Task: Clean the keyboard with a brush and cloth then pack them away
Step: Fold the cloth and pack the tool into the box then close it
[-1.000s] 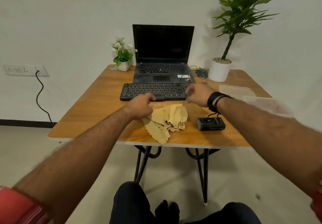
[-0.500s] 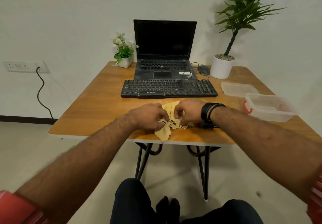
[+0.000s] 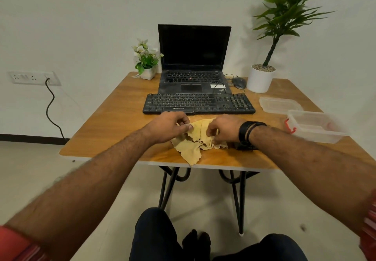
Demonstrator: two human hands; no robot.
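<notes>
Near table edge [image 3: 223, 160], both hands now lifting cloth [image 3: 193, 147].

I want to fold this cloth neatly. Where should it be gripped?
Pinch the cloth at its wavy edge, from above, one corner per hand. It lies crumpled flat on the table, so only the edges lift freely. The left hand and right hand already pinch its far folds.
</notes>
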